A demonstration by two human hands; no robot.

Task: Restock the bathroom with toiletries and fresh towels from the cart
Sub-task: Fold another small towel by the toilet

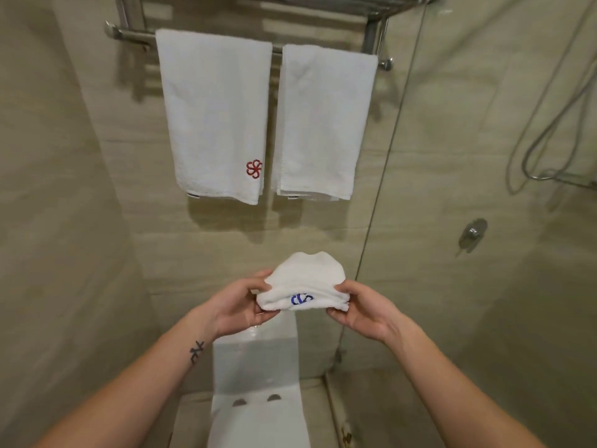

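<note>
Head view: the left hand [239,305] and right hand [361,310] each pinch one end of a small white folded terry towel [305,279] with a blue embroidered logo on its front edge, thumbs on top and fingers curled beneath. The towel is held in the air just above the glossy white toilet cistern [255,360], which has two round flush buttons. High above the cistern, two long white towels hang side by side on a chrome wall rail [129,33]: the left one [213,114] bears a red flower logo, the right one [323,121] looks plain. Right of the cistern stands a clear glass shower screen [381,176], and behind it a grey hose [542,124].
</note>
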